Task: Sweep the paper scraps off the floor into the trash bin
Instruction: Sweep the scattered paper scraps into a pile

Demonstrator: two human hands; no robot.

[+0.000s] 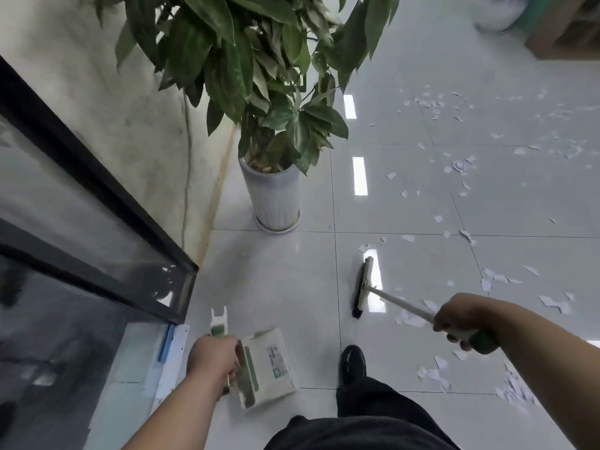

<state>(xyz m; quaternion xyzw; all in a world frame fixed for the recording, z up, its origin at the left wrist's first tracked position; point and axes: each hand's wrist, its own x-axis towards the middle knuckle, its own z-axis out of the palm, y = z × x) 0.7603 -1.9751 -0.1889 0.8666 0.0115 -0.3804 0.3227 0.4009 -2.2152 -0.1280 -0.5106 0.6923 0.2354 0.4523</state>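
Observation:
My right hand (461, 319) grips the green end of a broom handle. The white pole runs forward and left to the broom head (363, 287), whose black bristles sit on the glossy tiles. My left hand (214, 358) holds the handle of a white and green dustpan (269, 365), which hangs low over the floor near my feet. White paper scraps (461, 165) lie scattered over the tiles to the right, from far back down to beside my right arm, with a pile (516, 391) at the lower right. A pale trash bin (496, 11) shows blurred at the top right.
A tall potted plant (276, 196) in a white pot stands straight ahead by the wall. A black-framed glass door (97, 222) fills the left. A brown cardboard box (565, 37) sits at the top right. My black shoe (352, 362) is between dustpan and broom.

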